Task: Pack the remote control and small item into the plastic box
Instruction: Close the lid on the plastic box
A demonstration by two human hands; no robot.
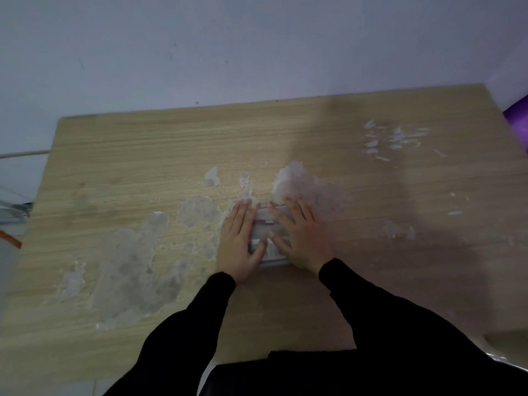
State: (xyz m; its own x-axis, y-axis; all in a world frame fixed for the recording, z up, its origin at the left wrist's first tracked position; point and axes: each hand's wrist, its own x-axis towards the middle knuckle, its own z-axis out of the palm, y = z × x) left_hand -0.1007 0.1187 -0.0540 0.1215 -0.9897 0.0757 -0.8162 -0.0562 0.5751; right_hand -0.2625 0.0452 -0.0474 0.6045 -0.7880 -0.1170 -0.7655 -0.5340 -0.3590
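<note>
A small clear plastic box (267,228) lies on the wooden table (143,155) near its middle. Both of my hands rest flat on top of it. My left hand (238,244) covers its left side, thumb lying across the lid. My right hand (298,238) covers its right side, fingers spread toward the far edge. Between the hands a thin purple strip (264,221) shows through the lid, along with pale shapes below it. The blur keeps me from telling the remote or the small item apart inside.
The tabletop has large patches of worn, peeled white surface (134,267) left of the box and scattered white flecks (394,138) at the far right. A purple object (518,118) sits past the right edge. A wall stands behind the table.
</note>
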